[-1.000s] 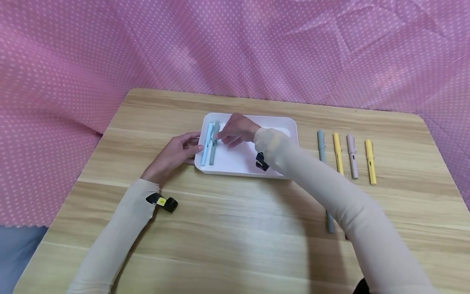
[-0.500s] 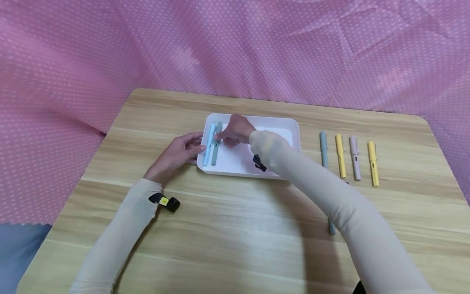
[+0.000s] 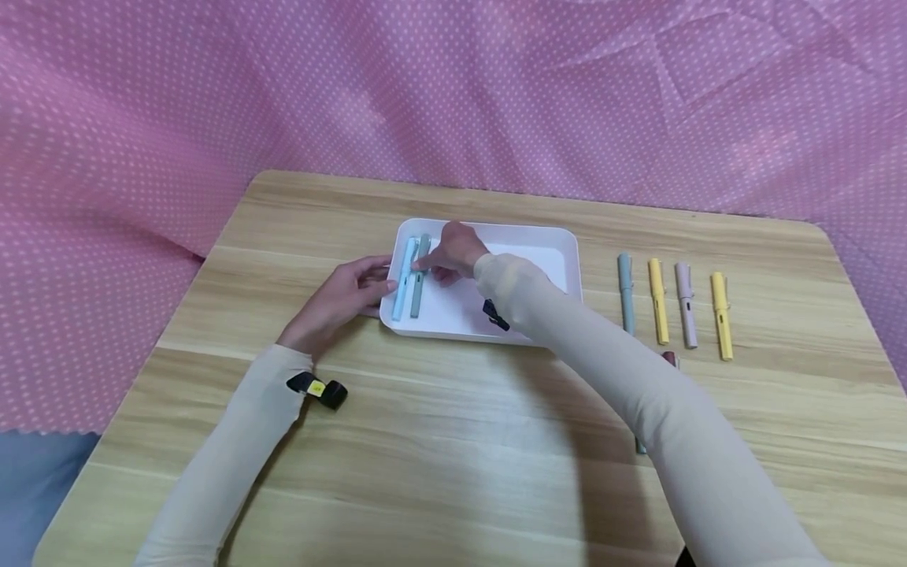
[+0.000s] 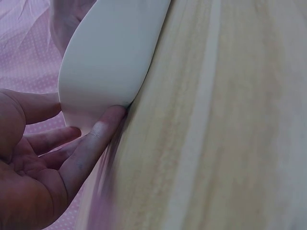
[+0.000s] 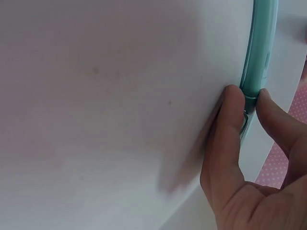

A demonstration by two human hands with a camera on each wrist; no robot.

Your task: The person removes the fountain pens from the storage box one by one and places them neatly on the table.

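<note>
A white tray lies on the wooden table. Near its left end, a light blue pen and a grey-green pen lie side by side, roughly parallel. My right hand reaches into the tray and pinches the grey-green pen between thumb and finger; the right wrist view shows this pen as teal, with the fingertips on either side of it. Against the tray's left end rests my left hand, its fingers spread and touching the outer wall.
On the right of the table lie a blue-grey pen, two yellow pens, one here, and a lilac pen. A dark red pen end shows beside my right forearm, which partly hides things there. Pink dotted cloth hangs behind.
The view has shifted slightly. My right hand has stayed at the grey-green pen, which has barely moved. The left hand keeps its place at the tray's end.
</note>
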